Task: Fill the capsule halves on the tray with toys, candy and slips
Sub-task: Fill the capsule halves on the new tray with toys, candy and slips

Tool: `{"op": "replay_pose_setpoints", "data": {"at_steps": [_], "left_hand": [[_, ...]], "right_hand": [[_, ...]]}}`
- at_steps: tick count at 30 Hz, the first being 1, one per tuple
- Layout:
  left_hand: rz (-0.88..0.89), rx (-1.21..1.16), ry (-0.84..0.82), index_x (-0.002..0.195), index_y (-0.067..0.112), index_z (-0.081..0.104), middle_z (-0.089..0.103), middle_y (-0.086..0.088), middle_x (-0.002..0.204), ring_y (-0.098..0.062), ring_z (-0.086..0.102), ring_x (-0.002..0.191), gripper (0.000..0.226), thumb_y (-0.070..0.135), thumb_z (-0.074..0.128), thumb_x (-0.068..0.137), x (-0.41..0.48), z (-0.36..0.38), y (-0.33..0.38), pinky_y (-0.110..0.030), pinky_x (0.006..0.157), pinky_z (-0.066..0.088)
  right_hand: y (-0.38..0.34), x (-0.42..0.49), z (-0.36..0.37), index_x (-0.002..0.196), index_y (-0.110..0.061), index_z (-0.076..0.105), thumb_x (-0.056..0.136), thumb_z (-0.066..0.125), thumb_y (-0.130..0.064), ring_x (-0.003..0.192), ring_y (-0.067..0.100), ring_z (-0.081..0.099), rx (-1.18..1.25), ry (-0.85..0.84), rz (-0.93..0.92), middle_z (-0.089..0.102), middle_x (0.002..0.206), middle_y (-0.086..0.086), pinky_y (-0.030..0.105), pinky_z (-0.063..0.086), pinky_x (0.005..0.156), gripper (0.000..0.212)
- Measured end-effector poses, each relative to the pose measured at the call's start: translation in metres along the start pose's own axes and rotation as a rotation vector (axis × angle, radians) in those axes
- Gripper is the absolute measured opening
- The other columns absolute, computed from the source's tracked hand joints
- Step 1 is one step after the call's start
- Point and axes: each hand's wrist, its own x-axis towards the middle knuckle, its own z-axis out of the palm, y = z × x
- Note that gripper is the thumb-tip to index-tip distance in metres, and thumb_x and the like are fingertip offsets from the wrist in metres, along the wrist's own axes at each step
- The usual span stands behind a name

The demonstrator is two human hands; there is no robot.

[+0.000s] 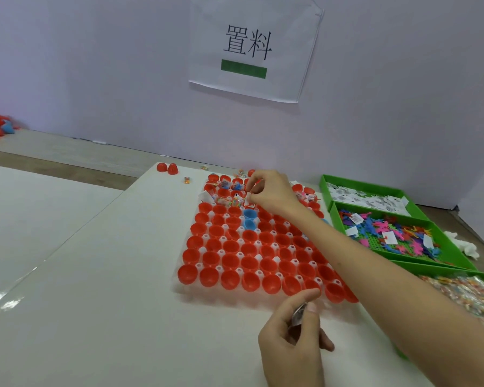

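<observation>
The clear tray (235, 299) sits on the white table, packed with rows of open red capsule halves (229, 279) and two blue halves (249, 219). Only the far rows hold candy and slips. The right hand (274, 195) reaches over those far rows, thumb and forefinger pinching a white slip (248, 198). The left hand (291, 339) hovers at the tray's near edge, fingers curled, nipping a small pale item (299, 315) I cannot identify.

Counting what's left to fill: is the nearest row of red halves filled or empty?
Empty: the nearest row shows only bare red insides; only the far rows near the right hand hold fillings.
</observation>
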Motion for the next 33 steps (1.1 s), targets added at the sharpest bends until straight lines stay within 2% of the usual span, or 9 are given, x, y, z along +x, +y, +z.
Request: {"op": "replay_pose_setpoints", "data": {"at_steps": [6,11,15,20,22,24,28,30,33], "left_hand": [[-0.002,0.003,0.018,0.082,0.023,0.078,0.055,-0.004,0.042,-0.012,0.056,0.041,0.037,-0.007,0.058,0.09,-0.001,0.001,0.0,-0.018,0.055,0.05],[-0.003,0.013,0.03,0.081,0.025,0.078,0.057,-0.004,0.043,-0.012,0.056,0.042,0.037,-0.006,0.059,0.09,-0.001,0.001,-0.001,-0.02,0.058,0.051],[0.001,0.013,0.033,0.081,0.025,0.078,0.057,-0.003,0.043,-0.013,0.057,0.042,0.037,-0.005,0.059,0.09,-0.001,0.002,-0.002,-0.02,0.058,0.051],[0.003,0.019,0.034,0.081,0.025,0.078,0.056,-0.003,0.042,-0.012,0.056,0.042,0.036,-0.004,0.06,0.09,0.0,0.002,-0.003,-0.019,0.057,0.051],[-0.001,0.016,0.037,0.081,0.025,0.078,0.057,-0.003,0.043,-0.012,0.056,0.042,0.035,-0.004,0.06,0.09,0.001,0.002,-0.003,-0.019,0.056,0.05],[-0.007,0.009,0.035,0.082,0.025,0.078,0.055,-0.002,0.042,-0.013,0.056,0.042,0.035,-0.003,0.059,0.091,0.001,0.002,-0.003,-0.021,0.056,0.051],[-0.024,-0.002,0.029,0.082,0.024,0.078,0.051,0.001,0.041,-0.016,0.056,0.045,0.036,-0.003,0.056,0.093,0.002,0.002,-0.004,-0.028,0.061,0.052],[-0.037,-0.008,0.029,0.082,0.024,0.079,0.05,0.001,0.041,-0.018,0.056,0.046,0.038,-0.003,0.055,0.093,0.003,0.002,-0.004,-0.032,0.065,0.051],[-0.044,-0.017,0.027,0.08,0.024,0.079,0.049,0.0,0.042,-0.018,0.055,0.045,0.04,-0.005,0.055,0.093,0.004,0.001,-0.005,-0.031,0.064,0.05]], "right_hand": [[-0.004,0.005,-0.004,0.077,-0.026,0.064,0.078,0.077,0.001,0.074,0.001,0.061,-0.073,-0.058,0.035,0.063,0.085,-0.007,0.007,0.039,0.053,0.03],[-0.006,0.009,0.0,0.081,-0.024,0.065,0.077,0.077,0.002,0.074,0.003,0.06,-0.125,-0.061,0.039,0.062,0.086,-0.006,0.012,0.041,0.055,0.028],[-0.007,0.009,0.002,0.082,-0.023,0.067,0.076,0.081,-0.003,0.072,0.005,0.063,-0.177,-0.089,-0.003,0.063,0.082,-0.007,0.018,0.052,0.062,0.025],[-0.004,0.008,0.003,0.088,-0.013,0.076,0.082,0.079,-0.006,0.072,0.003,0.063,-0.181,-0.118,-0.032,0.07,0.087,-0.002,0.01,0.048,0.061,0.011],[-0.003,0.006,0.002,0.094,-0.011,0.077,0.085,0.076,-0.008,0.075,0.005,0.064,-0.172,-0.135,-0.04,0.072,0.092,0.0,0.012,0.05,0.063,0.009],[-0.002,0.005,-0.001,0.099,-0.011,0.078,0.089,0.074,-0.013,0.082,0.009,0.066,-0.163,-0.162,-0.049,0.073,0.098,0.002,0.017,0.053,0.071,0.011],[0.003,0.006,-0.006,0.101,-0.013,0.078,0.091,0.072,-0.015,0.088,0.007,0.062,-0.132,-0.161,-0.058,0.073,0.105,0.001,0.008,0.041,0.066,0.012],[0.004,0.005,-0.005,0.099,-0.014,0.078,0.09,0.073,-0.012,0.085,0.005,0.062,-0.116,-0.131,-0.054,0.074,0.104,0.0,0.009,0.044,0.067,0.011],[0.004,0.004,-0.001,0.098,-0.013,0.078,0.09,0.071,-0.007,0.084,0.007,0.063,-0.106,-0.085,-0.058,0.074,0.103,0.002,0.017,0.052,0.076,0.013]]}}
